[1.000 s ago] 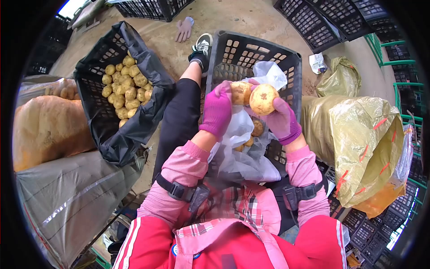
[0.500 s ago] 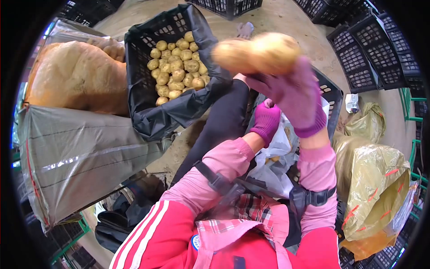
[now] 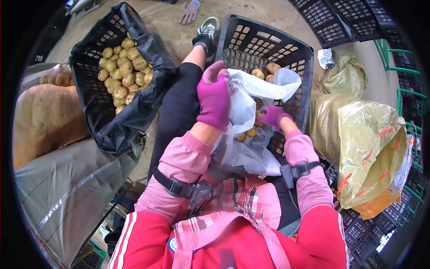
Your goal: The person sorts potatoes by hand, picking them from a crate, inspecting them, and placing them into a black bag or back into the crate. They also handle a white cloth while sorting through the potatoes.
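Note:
My left hand [image 3: 214, 96], in a purple glove, is closed on the rim of a white plastic bag [image 3: 246, 107] and pulls it up. The bag sags inside a black crate [image 3: 309, 67] between my legs. My right hand [image 3: 272, 115], gloved alike, reaches down into the bag's mouth, its fingers curled against a potato [image 3: 259, 119]; the fingertips are partly hidden. More potatoes [image 3: 251, 132] show in the bag below that hand. Further potatoes [image 3: 272, 68] lie in the crate beyond the bag.
A black crate lined with dark plastic [image 3: 154, 58] holds many potatoes at the left. Beside it stand a grey covered stack [image 3: 71, 188] and an orange-brown sack [image 3: 49, 121]. Yellow sacks [image 3: 363, 139] lie at the right, with stacked crates [image 3: 320, 20] behind. A loose glove [image 3: 190, 12] rests on the floor.
My right hand has come down from high in front, where it held potatoes, into the bag. My left hand has moved left and lifts the bag's rim. The view has shifted right.

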{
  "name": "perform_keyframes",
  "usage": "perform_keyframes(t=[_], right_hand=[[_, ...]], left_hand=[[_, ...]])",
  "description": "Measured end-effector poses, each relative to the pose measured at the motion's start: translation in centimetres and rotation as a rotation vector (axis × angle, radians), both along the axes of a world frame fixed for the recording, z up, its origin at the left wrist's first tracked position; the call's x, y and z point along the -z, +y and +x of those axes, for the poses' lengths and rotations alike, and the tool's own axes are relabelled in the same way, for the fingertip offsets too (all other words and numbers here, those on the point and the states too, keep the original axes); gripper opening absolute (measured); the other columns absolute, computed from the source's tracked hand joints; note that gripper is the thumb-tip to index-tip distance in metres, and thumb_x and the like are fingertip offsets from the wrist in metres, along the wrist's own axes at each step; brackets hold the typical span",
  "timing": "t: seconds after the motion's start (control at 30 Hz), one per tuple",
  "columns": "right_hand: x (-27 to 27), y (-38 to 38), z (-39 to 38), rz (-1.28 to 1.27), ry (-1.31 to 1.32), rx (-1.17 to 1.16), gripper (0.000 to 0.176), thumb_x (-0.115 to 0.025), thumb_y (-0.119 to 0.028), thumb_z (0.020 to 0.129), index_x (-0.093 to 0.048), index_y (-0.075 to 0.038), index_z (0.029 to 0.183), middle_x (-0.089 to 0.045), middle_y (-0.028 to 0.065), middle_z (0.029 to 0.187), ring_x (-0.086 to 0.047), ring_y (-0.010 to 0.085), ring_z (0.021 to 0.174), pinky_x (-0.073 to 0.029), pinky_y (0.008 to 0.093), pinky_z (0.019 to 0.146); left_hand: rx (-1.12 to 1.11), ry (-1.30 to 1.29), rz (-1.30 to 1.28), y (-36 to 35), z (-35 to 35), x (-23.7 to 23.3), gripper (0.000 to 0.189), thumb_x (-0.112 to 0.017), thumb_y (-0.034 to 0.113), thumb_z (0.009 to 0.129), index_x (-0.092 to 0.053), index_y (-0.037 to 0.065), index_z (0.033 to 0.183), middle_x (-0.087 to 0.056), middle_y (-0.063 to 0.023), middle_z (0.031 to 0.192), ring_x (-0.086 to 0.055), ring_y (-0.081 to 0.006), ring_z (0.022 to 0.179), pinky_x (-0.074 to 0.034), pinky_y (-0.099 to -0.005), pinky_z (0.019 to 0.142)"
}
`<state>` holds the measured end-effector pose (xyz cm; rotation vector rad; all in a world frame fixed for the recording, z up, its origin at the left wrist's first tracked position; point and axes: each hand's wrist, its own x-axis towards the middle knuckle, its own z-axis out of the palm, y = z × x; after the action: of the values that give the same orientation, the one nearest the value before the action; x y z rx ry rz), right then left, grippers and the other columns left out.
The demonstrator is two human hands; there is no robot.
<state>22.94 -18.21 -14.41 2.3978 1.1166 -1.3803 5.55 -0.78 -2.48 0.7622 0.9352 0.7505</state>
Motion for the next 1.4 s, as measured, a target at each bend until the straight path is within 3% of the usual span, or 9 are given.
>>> perform_keyframes(t=[0.1,0.3,0.43,0.97,1.0,1.1,1.23,1.3,1.4], right_hand=[[2.7,0.1,-3.7,-0.152,-0.1,-0.051,0.095,-0.08,-0.043,0.065,-0.038,-0.019,0.146,-0.032,0.0198,0.152,-0.042,0.0399,0.133,-0.042,0.0467,0.104],[3.9,-0.2,-7.3,-0.177,-0.297,-0.4,0.088,-0.081,-0.039,0.064,-0.043,-0.022,0.142,-0.026,0.0143,0.154,-0.025,0.0574,0.135,-0.044,0.0625,0.094],[4.4,-1.8,-7.2,-0.181,-0.241,-0.472,0.081,-0.081,-0.038,0.065,-0.049,-0.026,0.138,-0.02,0.0128,0.156,-0.023,0.0561,0.137,-0.044,0.0633,0.094],[3.9,-3.1,-7.0,-0.135,-0.189,-0.439,0.076,-0.083,-0.042,0.062,-0.057,-0.023,0.131,-0.025,0.0141,0.156,-0.026,0.0486,0.139,-0.043,0.0558,0.102],[3.8,-3.7,-7.6,-0.044,-0.262,-0.531,0.069,-0.081,-0.042,0.059,-0.062,-0.022,0.123,-0.029,0.0127,0.153,-0.034,0.0479,0.133,-0.048,0.0574,0.092],[3.6,-2.7,-7.0,-0.152,-0.173,-0.485,0.074,-0.081,-0.045,0.059,-0.06,-0.021,0.126,-0.033,0.0137,0.151,-0.037,0.0458,0.133,-0.047,0.0582,0.093],[4.1,-3.3,-3.7,0.15,0.019,-0.186,0.083,-0.08,-0.056,0.056,-0.062,-0.012,0.124,-0.055,0.0169,0.133,-0.05,0.0346,0.124,-0.045,0.0435,0.1],[-1.4,-0.9,-2.7,0.004,0.052,-0.04,0.09,-0.081,-0.058,0.054,-0.06,-0.008,0.126,-0.058,0.0197,0.129,-0.053,0.0365,0.119,-0.041,0.0397,0.103],[-7.6,-0.4,-1.9,0.243,0.014,-0.01,0.085,-0.082,-0.057,0.056,-0.063,-0.006,0.122,-0.057,0.0195,0.127,-0.054,0.0359,0.117,-0.041,0.0403,0.104]], left_hand=[[-0.036,0.026,0.031,0.3,-0.2,-0.2,0.029,-0.057,0.008,0.096,-0.057,0.001,0.124,-0.062,-0.0028,0.102,-0.059,-0.008,0.081,-0.05,-0.0214,0.064],[-0.052,0.096,0.134,0.9,0.1,0.3,0.03,-0.055,0.007,0.096,-0.056,-0.001,0.125,-0.062,-0.0051,0.108,-0.059,-0.0099,0.091,-0.049,-0.0219,0.077],[-0.062,0.113,0.187,0.8,0.2,0.0,0.031,-0.054,0.005,0.096,-0.055,-0.002,0.125,-0.062,-0.006,0.111,-0.059,-0.0105,0.095,-0.048,-0.0224,0.082],[0.043,0.078,0.248,1.0,0.0,0.6,0.036,-0.058,0.007,0.093,-0.052,-0.004,0.126,-0.062,-0.0127,0.118,-0.06,-0.0176,0.11,-0.046,-0.0274,0.094],[0.08,0.097,0.253,0.7,0.1,0.1,0.036,-0.059,0.008,0.092,-0.052,-0.004,0.126,-0.061,-0.0133,0.119,-0.059,-0.0182,0.11,-0.046,-0.0279,0.094],[0.243,0.223,0.43,0.0,0.6,0.9,0.046,-0.064,0.016,0.09,-0.049,-0.005,0.128,-0.058,-0.0189,0.124,-0.057,-0.0254,0.117,-0.045,-0.0335,0.098],[0.396,0.362,0.662,-0.7,0.4,1.7,0.056,-0.068,0.028,0.086,-0.049,-0.004,0.128,-0.057,-0.0224,0.124,-0.055,-0.0342,0.118,-0.042,-0.0392,0.101],[0.394,0.405,0.769,-0.7,0.5,1.7,0.055,-0.067,0.029,0.086,-0.05,-0.003,0.127,-0.057,-0.0224,0.122,-0.056,-0.0356,0.116,-0.043,-0.0404,0.1],[0.432,0.554,1.053,-0.8,-0.1,1.0,0.053,-0.069,0.027,0.084,-0.052,-0.001,0.126,-0.057,-0.0207,0.123,-0.052,-0.036,0.12,-0.04,-0.0423,0.103]])
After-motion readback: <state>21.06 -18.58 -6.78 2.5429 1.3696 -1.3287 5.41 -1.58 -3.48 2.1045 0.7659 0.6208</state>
